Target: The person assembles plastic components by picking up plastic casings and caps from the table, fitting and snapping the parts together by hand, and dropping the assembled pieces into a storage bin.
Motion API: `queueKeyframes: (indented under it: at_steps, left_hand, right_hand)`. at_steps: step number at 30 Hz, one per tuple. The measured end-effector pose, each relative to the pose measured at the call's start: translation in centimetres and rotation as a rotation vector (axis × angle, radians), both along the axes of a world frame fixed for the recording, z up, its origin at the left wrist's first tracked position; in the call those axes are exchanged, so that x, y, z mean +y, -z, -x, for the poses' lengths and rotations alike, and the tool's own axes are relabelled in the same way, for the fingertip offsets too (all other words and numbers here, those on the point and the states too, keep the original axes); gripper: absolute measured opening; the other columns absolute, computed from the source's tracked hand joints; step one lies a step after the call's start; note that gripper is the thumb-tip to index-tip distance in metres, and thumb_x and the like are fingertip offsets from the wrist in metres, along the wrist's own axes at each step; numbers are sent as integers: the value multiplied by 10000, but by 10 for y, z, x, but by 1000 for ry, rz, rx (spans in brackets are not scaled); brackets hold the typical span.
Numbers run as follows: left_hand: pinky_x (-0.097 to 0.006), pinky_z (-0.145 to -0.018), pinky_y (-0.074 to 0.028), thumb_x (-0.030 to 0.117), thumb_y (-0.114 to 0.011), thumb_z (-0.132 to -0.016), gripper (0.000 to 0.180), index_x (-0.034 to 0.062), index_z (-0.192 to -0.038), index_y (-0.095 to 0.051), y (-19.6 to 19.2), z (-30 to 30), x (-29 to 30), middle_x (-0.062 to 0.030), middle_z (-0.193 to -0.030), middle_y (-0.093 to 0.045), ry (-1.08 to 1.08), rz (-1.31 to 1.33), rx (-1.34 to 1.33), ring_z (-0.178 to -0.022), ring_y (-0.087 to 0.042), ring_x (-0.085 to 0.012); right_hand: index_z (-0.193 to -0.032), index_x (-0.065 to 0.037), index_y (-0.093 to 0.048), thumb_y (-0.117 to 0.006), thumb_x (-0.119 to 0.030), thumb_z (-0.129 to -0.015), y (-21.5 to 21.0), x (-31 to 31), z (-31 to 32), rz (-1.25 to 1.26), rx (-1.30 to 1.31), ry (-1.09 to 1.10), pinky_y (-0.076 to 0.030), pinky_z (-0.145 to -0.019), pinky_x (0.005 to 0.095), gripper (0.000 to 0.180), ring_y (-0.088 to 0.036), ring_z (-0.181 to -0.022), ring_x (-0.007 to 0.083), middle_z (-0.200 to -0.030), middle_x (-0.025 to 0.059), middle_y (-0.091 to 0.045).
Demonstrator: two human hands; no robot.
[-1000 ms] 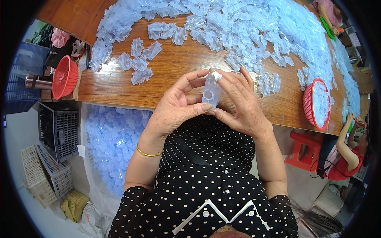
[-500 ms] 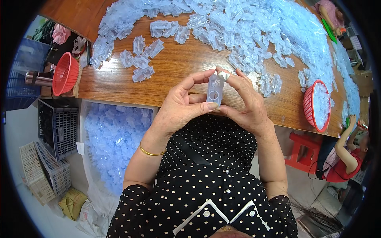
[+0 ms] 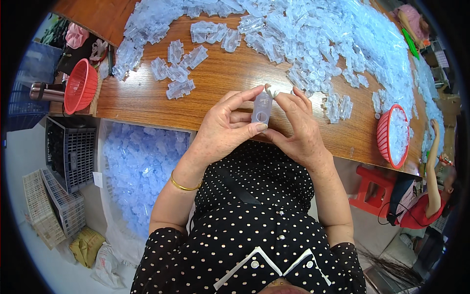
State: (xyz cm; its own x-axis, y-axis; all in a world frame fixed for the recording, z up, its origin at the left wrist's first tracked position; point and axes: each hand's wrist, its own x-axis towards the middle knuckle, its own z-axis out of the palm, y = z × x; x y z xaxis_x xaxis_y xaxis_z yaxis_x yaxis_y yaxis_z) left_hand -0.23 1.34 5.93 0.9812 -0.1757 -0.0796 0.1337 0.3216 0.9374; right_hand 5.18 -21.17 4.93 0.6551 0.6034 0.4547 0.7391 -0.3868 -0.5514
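A clear, hollow plastic piece (image 3: 262, 107) with a round opening near its lower end is held upright above the table's near edge. My left hand (image 3: 230, 122) pinches it, fingertips at the upper left edge and thumb across the lower end. On the other side my right hand (image 3: 299, 128) closes in, its white-wrapped index finger at the top end and its thumb by the bottom. Beyond my hands, several loose clear plastic pieces (image 3: 179, 88) lie on the wooden table (image 3: 220, 81). Small round clear parts (image 3: 313, 73) are heaped farther right.
A large pile of clear pieces (image 3: 338, 29) covers the table's far side. Red baskets (image 3: 81, 87) stand left and right, the right basket (image 3: 383, 134) filled. Below left is a bin of clear pieces (image 3: 147, 166). At right are a red stool (image 3: 373, 188) and a co-worker in red (image 3: 425, 208).
The plastic piece has turned slightly and shifted a little left between my hands. My right fingers have curled more. The co-worker in red has stretched an arm farther over the table.
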Motion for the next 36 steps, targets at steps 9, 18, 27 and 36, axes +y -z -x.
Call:
queueKeyframes:
  at_steps: [9,18,27,36]
  left_hand:
    - [-358,-1053,-666,-39,-767,-1029,718,-28,-1678,-461,22,-11,17,-145,-1540,-566,41,-150,52,-1311,-724,-288]
    - [-522,-952,-621,120,-734,-1046,383,-37,-1353,-569,17,-9,6,-305,-1256,-772,-140,-777,-148,-1164,-769,-465]
    - [-472,-1054,-470,130,-763,-1013,353,42,-1345,-679,39,-16,10,-155,-1231,-739,-287,-1131,-502,-1178,-680,-352]
    - [-426,-988,-501,215,-834,-977,350,95,-1304,-789,51,-17,14,-59,-1161,-767,-425,-1130,-517,-1084,-690,-283]
  right_hand:
    - [-1535,-103,-620,-971,-150,-778,11,22,-3,103,-51,74,-367,-1293,602,836,-729,-1271,273,-1426,84,-753]
    - [-1468,-120,-663,-955,-209,-777,5,44,-11,168,-116,178,-378,-1278,609,755,-760,-1183,252,-1385,73,-772]
    - [-1431,-128,-695,-929,-236,-823,9,36,-22,277,-139,161,-358,-1296,620,661,-738,-1235,243,-1356,25,-782]
    - [-1081,-156,-816,-932,-236,-848,18,26,-49,173,-81,142,-380,-1242,530,273,-730,-1122,207,-1050,-10,-817]
